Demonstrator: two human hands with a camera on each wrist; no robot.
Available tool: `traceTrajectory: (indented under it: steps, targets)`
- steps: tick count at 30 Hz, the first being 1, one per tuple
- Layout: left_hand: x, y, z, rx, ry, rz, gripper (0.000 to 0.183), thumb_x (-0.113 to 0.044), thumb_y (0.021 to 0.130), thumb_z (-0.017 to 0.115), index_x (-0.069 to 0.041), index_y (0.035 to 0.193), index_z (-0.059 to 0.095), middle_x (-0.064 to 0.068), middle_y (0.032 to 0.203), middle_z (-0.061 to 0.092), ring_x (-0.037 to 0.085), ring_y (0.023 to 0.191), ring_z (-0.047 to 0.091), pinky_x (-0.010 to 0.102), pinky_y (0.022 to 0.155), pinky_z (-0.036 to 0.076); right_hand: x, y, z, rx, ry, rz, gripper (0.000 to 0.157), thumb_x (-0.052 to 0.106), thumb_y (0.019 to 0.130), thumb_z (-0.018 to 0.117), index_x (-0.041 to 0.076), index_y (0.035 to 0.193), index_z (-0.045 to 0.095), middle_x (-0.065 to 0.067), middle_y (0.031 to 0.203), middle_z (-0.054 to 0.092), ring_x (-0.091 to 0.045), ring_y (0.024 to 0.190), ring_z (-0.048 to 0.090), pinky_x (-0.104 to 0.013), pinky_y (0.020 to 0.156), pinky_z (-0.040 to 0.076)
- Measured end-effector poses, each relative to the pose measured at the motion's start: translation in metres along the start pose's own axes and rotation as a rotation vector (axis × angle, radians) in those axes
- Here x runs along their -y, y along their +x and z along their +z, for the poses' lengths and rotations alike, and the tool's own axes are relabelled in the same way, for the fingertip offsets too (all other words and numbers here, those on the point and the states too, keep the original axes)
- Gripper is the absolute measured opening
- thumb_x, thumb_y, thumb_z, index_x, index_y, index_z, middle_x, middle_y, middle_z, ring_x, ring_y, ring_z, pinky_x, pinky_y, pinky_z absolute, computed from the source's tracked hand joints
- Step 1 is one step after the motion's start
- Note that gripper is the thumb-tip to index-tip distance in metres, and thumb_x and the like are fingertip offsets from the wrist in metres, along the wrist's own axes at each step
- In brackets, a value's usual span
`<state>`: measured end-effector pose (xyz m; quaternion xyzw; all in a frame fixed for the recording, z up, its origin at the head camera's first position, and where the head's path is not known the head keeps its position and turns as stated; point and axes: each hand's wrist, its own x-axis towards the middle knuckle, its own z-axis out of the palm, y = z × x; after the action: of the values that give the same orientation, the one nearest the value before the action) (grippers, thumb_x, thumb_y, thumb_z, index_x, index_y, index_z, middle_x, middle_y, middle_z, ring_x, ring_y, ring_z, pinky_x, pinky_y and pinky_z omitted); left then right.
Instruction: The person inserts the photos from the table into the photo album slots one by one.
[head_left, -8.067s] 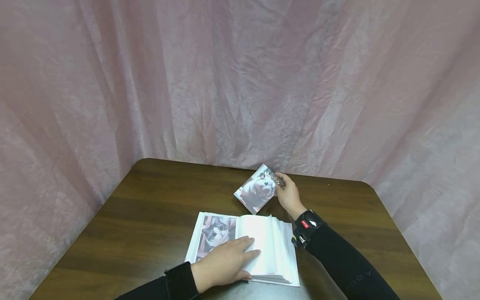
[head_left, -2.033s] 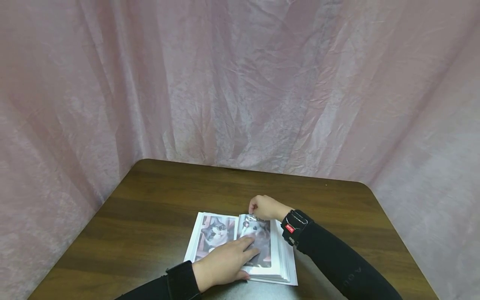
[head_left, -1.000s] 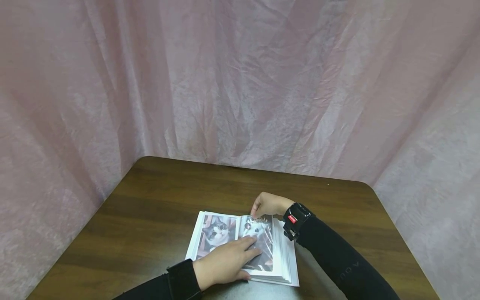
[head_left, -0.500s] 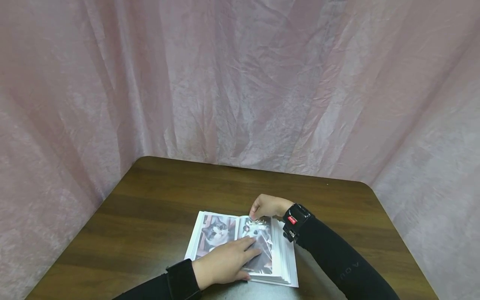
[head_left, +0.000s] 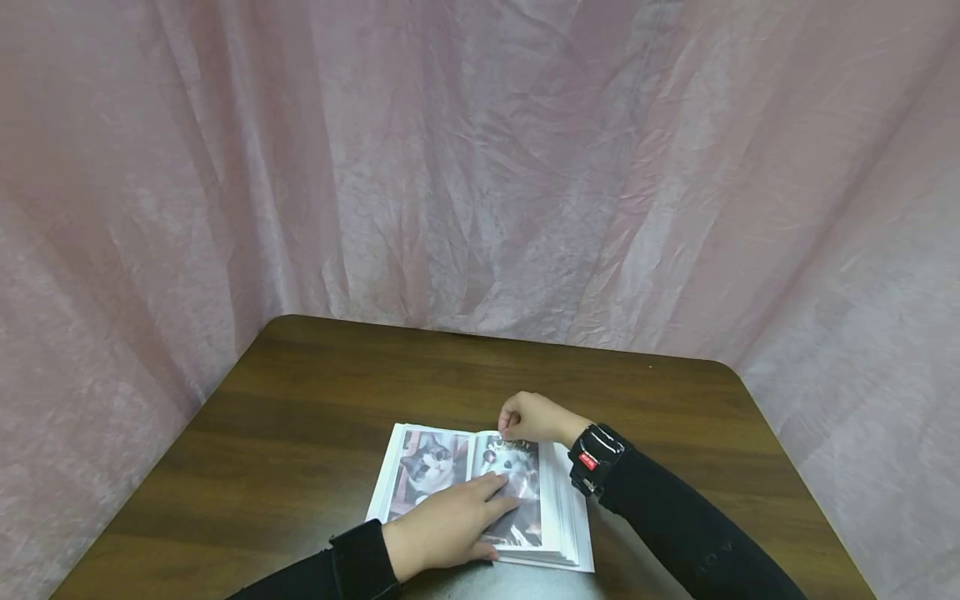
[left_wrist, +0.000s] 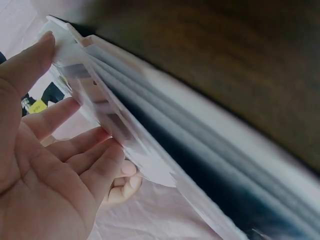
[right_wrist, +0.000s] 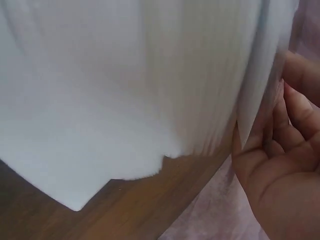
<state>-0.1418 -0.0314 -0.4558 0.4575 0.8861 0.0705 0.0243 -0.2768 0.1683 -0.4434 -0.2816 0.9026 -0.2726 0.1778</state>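
Observation:
A white photo album (head_left: 572, 529) lies spread on the table. A grey-and-white cat photo (head_left: 429, 468) fills its left page. On the right page, a photo of a pale furry animal (head_left: 519, 463) sits under a shiny clear pocket. My left hand (head_left: 450, 527) rests across the middle of the spread, fingers straight, covering part of both photos. At the right page's top edge, my right hand (head_left: 542, 418) has curled fingers and pinches the photo's upper end; whether pocket film is caught too, I cannot tell. The right wrist view shows thumb and fingers (right_wrist: 280, 115) at the page edge.
The brown wooden table (head_left: 360, 375) extends around the album on all sides. A pink curtain (head_left: 480, 167) hangs behind its far edge. Several loose-edged album pages (right_wrist: 100, 100) fan out below the right hand. Both wrists wear black bands.
Eight seconds ago my right hand held the furry-animal photo above the album; now that photo lies in the right page's pocket. Over the last second it shifted slightly; my left hand stayed put.

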Motion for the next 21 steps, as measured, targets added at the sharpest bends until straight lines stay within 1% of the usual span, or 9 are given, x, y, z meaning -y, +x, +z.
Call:
traceTrajectory:
  steps: [4, 12, 16, 21]
  targets:
    - [0.0, 0.001, -0.001, -0.007, 0.013, -0.009, 0.066, -0.048, 0.088, 0.073, -0.017, 0.144, 0.055, 0.014, 0.149, 0.049, 0.024, 0.135, 0.049, 0.035, 0.107, 0.045, 0.0, -0.004, 0.001, -0.064, -0.03, 0.001, 0.01, 0.004, 0.084, 0.077, 0.01, 0.081, 0.07, 0.006, 0.071, 0.061, -0.007, 0.067, 0.056, -0.023, 0.061, 0.048]
    - [0.002, 0.001, -0.001, -0.034, 0.026, -0.008, 0.066, -0.048, 0.087, 0.074, -0.018, 0.142, 0.057, 0.014, 0.147, 0.051, 0.024, 0.133, 0.051, 0.034, 0.107, 0.044, -0.001, -0.011, 0.001, -0.207, -0.118, -0.047, 0.01, -0.002, 0.083, 0.074, 0.007, 0.084, 0.07, 0.006, 0.073, 0.062, -0.007, 0.069, 0.056, -0.026, 0.065, 0.049]
    - [0.005, 0.0, -0.001, -0.056, 0.009, -0.001, 0.065, -0.047, 0.086, 0.076, -0.017, 0.141, 0.058, 0.014, 0.144, 0.053, 0.024, 0.131, 0.052, 0.035, 0.106, 0.045, -0.003, -0.018, -0.001, -0.244, -0.138, -0.048, 0.01, -0.001, 0.083, 0.075, 0.008, 0.086, 0.071, 0.007, 0.074, 0.062, -0.007, 0.07, 0.057, -0.026, 0.065, 0.049]
    - [0.008, 0.0, -0.002, -0.073, -0.016, 0.003, 0.063, -0.046, 0.086, 0.077, -0.017, 0.138, 0.06, 0.012, 0.141, 0.053, 0.022, 0.129, 0.052, 0.035, 0.105, 0.046, 0.001, -0.033, -0.008, -0.271, -0.114, -0.038, 0.007, 0.0, 0.086, 0.073, 0.007, 0.088, 0.072, 0.007, 0.077, 0.062, -0.008, 0.073, 0.057, -0.025, 0.065, 0.049]
